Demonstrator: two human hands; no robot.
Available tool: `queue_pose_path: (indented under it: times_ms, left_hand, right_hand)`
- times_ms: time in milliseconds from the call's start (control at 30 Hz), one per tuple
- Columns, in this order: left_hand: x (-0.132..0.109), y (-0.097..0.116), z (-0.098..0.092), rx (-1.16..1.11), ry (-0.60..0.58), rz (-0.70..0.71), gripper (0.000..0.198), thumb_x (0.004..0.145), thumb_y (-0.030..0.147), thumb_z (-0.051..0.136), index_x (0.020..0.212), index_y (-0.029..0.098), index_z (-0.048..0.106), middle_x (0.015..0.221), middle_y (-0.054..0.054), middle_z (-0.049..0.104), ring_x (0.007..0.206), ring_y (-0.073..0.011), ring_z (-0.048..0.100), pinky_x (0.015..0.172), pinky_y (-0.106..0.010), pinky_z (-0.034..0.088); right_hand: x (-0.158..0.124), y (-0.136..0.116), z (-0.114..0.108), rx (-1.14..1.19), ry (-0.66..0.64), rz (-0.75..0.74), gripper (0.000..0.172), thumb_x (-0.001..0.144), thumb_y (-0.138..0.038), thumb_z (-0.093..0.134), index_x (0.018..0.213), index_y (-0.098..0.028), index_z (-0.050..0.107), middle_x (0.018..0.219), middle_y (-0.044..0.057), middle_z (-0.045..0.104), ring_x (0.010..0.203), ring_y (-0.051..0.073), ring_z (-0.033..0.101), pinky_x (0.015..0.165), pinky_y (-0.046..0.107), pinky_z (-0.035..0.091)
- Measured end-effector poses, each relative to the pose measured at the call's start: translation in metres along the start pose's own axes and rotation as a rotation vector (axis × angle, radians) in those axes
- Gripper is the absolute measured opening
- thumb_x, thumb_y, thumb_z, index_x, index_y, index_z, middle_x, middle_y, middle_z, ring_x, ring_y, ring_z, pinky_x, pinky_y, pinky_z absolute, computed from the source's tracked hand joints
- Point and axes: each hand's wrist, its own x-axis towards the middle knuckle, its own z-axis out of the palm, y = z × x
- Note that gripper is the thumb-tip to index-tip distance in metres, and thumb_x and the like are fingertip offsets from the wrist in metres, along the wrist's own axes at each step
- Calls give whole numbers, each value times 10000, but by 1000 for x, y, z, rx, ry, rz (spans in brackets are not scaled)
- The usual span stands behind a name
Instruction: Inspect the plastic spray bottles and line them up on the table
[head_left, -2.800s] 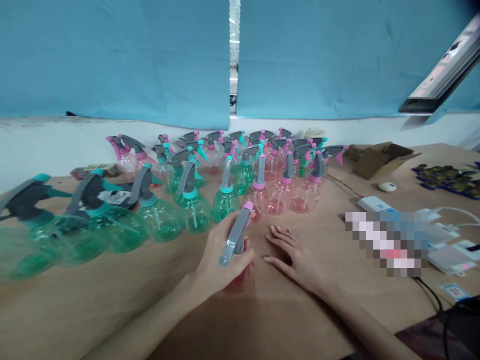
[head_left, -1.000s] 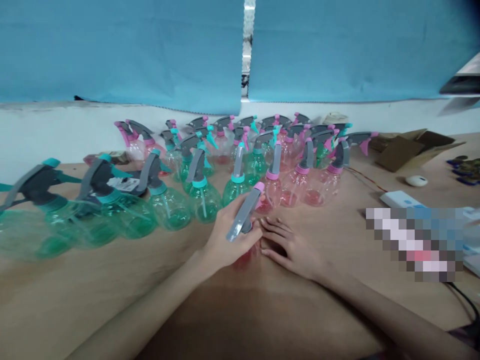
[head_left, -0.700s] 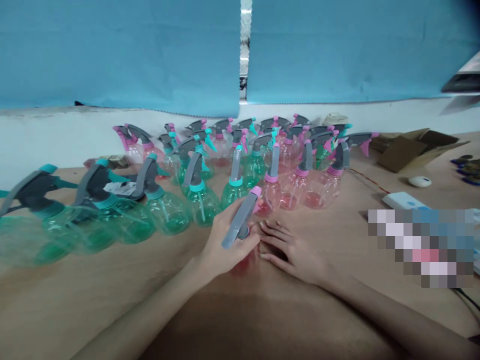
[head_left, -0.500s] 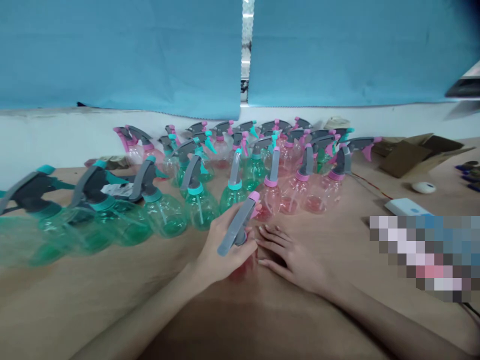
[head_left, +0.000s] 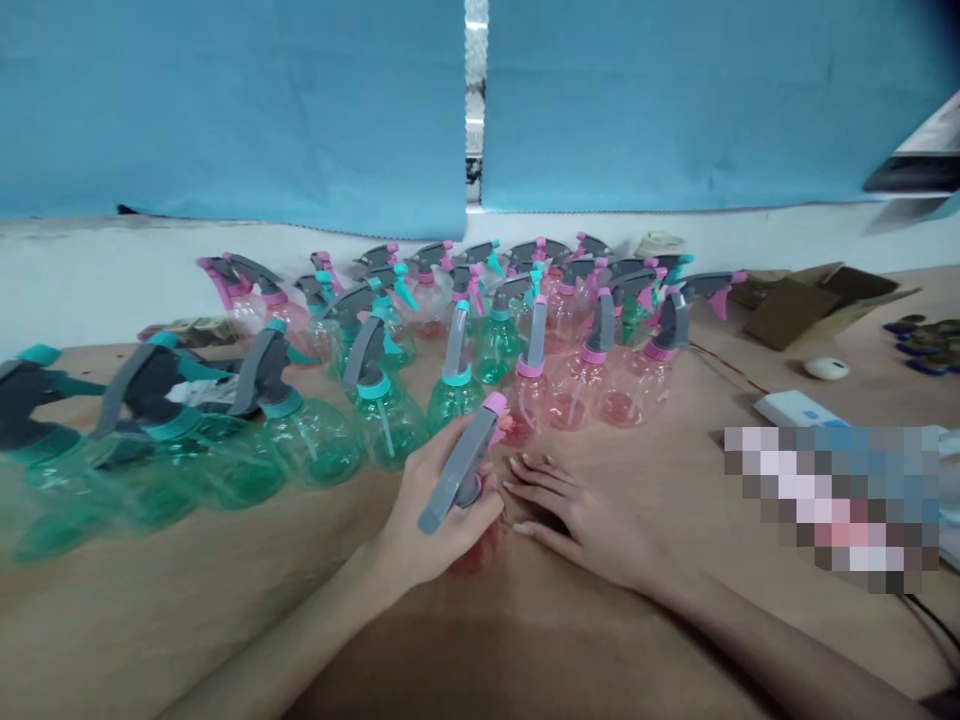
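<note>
My left hand (head_left: 420, 520) is closed around the neck of a pink spray bottle (head_left: 462, 466) with a grey head and pink nozzle. Its reddish body shows only in part below my fingers. Flat on the table to the right of that bottle lies my right hand (head_left: 589, 515), fingers spread, holding nothing. Just beyond my hands stand a green spray bottle (head_left: 454, 402) and a pink spray bottle (head_left: 523, 405) in a row with others. To the left, more green bottles (head_left: 311, 440) reach toward the near left.
Several more pink and green spray bottles crowd the back by the white wall (head_left: 90, 270). On the right are an open cardboard box (head_left: 799, 305), a white mouse-like object (head_left: 826, 368), a white power strip (head_left: 799, 408) and a blurred-out patch. Blue cloth (head_left: 240, 110) hangs behind.
The whole view has shifted slightly, with the background and bottles sliding left. My left hand still grips the pink spray bottle, and my right hand stays flat beside it.
</note>
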Motion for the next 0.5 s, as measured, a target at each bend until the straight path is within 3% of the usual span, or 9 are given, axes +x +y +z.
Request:
queue_pose_path:
  times_ms: [167,333,500]
  left_hand:
    - [1,2,0,26,19,0,332,706,125,575,1009,253,528,759,2,631,632,-169,626,619,-306,547]
    - [2,2,1,34,27,-9,393,703,112,552,1068,254,522,893,-27,656,698,-174,648,628,-287,542]
    - [5,7,-3,87,28,39,258,692,140,535,933,230,515,779,2,607,640,-157,617,605,-273,516]
  right_hand:
    - [0,0,2,-2,20,-8,480,923,-411,479,1372,-250,428,1409,70,454,1333,241,351,1097,500,288]
    - [-2,0,4,-29,-10,-2,485,936,-426,443,1377,-225,421,1434,70,421,1353,233,312,1112,491,261]
    - [-3,1,4,-50,-14,-3,483,943,-435,422,1372,-212,425,1447,63,402,1362,219,294,1119,473,256]
